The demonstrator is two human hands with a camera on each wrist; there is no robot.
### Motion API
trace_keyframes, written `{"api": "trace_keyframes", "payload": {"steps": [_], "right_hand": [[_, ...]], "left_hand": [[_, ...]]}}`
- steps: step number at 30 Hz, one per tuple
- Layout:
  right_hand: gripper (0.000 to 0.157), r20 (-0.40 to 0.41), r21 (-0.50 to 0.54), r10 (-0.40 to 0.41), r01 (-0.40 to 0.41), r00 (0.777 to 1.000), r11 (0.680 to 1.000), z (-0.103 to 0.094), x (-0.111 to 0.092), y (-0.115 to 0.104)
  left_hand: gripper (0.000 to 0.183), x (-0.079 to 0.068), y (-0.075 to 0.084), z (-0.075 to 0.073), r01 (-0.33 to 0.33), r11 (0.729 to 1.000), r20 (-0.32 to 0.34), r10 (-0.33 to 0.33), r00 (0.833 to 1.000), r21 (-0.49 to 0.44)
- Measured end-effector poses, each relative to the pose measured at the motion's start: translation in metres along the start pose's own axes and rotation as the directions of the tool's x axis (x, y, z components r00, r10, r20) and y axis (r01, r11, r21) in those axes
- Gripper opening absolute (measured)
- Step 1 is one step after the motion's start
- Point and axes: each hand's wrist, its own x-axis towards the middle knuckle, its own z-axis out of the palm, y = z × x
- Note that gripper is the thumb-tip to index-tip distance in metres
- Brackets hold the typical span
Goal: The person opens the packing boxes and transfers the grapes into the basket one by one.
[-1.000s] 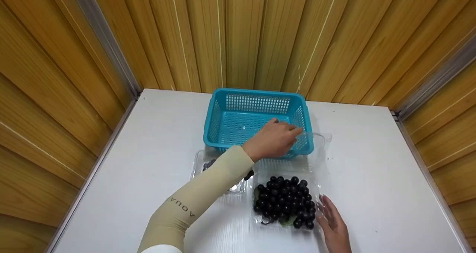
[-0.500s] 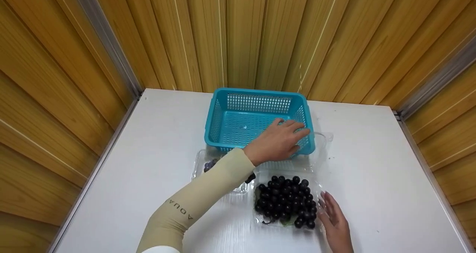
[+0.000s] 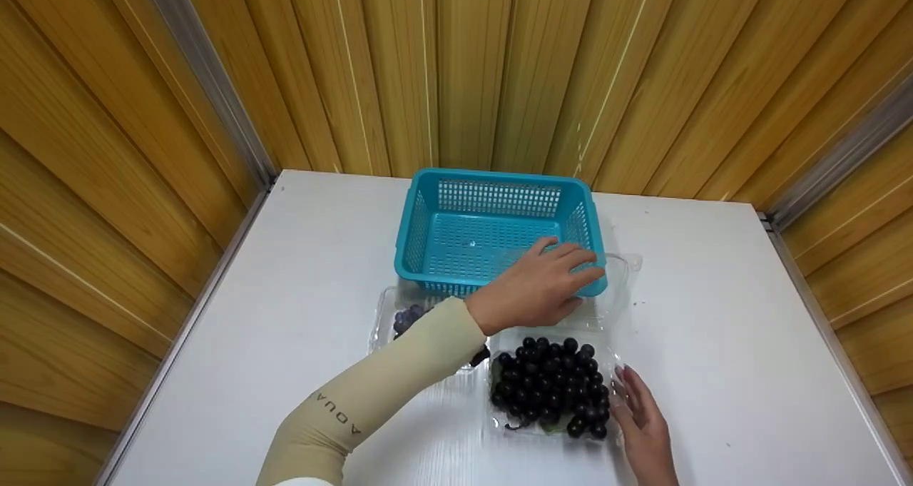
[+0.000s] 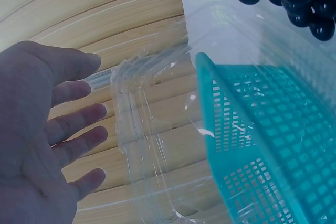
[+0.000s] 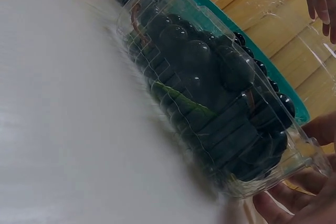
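Note:
A clear hinged plastic box (image 3: 492,429) full of dark grapes (image 3: 549,386) lies with its lid (image 3: 619,297) raised back against the blue basket (image 3: 406,257). Over the basket's near right corner, my left hand (image 3: 546,282) hovers with fingers spread and nothing in them. The left wrist view shows those fingers (image 4: 84,140) apart from the lid's edge. At the box's right wall rests my right hand (image 3: 645,429), fairly straight fingers against the corner. In the right wrist view a green leaf (image 5: 184,100) shows through the box wall.
Partly hidden under my left forearm, a second clear box (image 3: 378,329) with grapes (image 3: 408,318) stands to the left, just in front of the basket. Wood-patterned panels (image 3: 463,72) rise behind and beside the white table (image 3: 285,293).
My left hand has come slightly nearer and to the right, its fingers spreading from a more bunched pose. My right hand stays at the box's side.

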Motion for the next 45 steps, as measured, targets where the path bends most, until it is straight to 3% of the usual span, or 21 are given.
{"api": "trace_keyframes", "payload": {"steps": [9, 19, 32, 40, 45], "right_hand": [[0.059, -0.016, 0.048, -0.017, 0.017, 1.000, 0.999, 0.002, 0.002, -0.001], [0.058, 0.010, 0.028, 0.095, -0.095, 0.995, 0.995, 0.002, 0.005, -0.008], [0.055, 0.045, 0.056, 0.112, -0.114, 0.993, 0.992, 0.002, 0.010, -0.009], [0.056, 0.037, 0.067, 0.145, -0.147, 0.989, 0.987, 0.004, 0.014, -0.010], [0.056, 0.044, 0.053, 0.185, -0.187, 0.982, 0.981, 0.004, 0.016, -0.011]], "left_hand": [[0.041, -0.005, 0.010, 0.004, -0.060, 0.998, -0.004, 0.060, 0.998, 0.010], [0.044, -0.014, 0.019, 0.014, -0.065, 0.998, 0.049, 0.065, 0.997, -0.008], [0.044, -0.019, 0.031, 0.025, -0.120, 0.992, 0.070, 0.123, 0.990, -0.035], [0.037, -0.021, 0.036, 0.030, -0.132, 0.989, 0.191, 0.141, 0.971, -0.060], [0.038, -0.023, 0.039, 0.030, -0.125, 0.988, 0.282, 0.147, 0.948, -0.096]]}}
